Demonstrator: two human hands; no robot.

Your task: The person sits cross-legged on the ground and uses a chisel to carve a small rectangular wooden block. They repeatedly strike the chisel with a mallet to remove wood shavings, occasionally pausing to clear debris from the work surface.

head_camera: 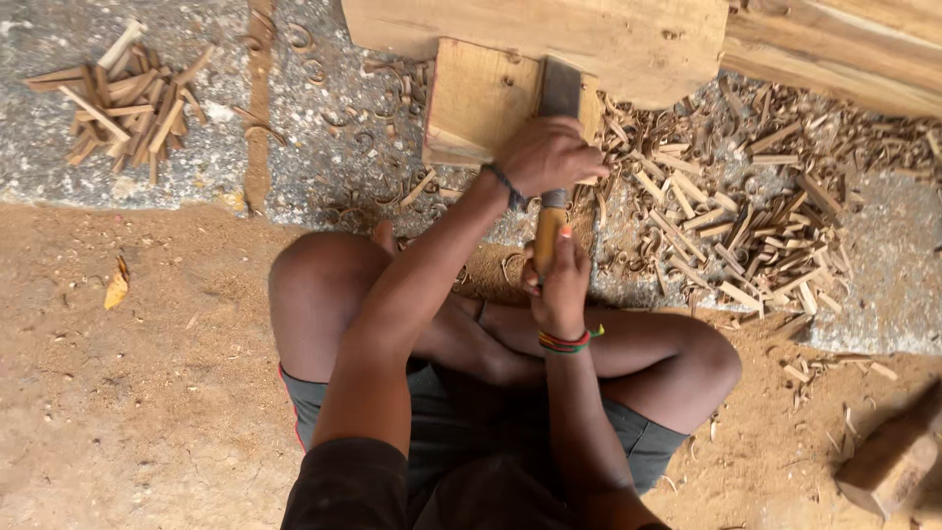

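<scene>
Both hands clamp one chisel (553, 167). Left hand (546, 155) wraps fingers tight around the blade shank, centre-top of frame; right hand (561, 285) fists the yellow wooden handle just below it. Long axis runs near vertical in frame — wide dark blade up, handle down toward the body. Blade lies flat on the pale wooden block (479, 103), its edge at the big timber (549, 34) above, so the left hand is nearer the cut. Wood chips (726, 211) heap right of the grip; a smaller chip pile (123, 98) sits upper left.
</scene>
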